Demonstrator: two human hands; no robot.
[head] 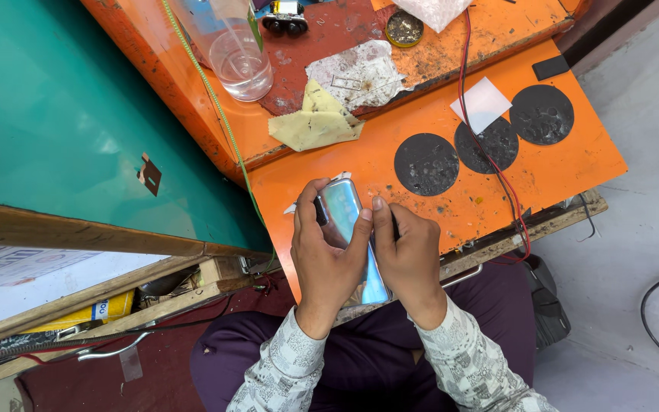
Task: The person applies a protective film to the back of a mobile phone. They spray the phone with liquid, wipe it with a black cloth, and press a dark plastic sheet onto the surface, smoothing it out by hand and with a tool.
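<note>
At the desk's [497, 191] near edge, both hands clasp the phone [345, 210], its long axis running away from the person; left hand [326, 259] and right hand [406, 255] press thumbs on it

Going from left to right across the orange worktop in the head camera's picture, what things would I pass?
Clear plastic bottle → yellow cloth → phone held in the left hand and right hand → first dark disc → white paper square → last dark disc.
</note>
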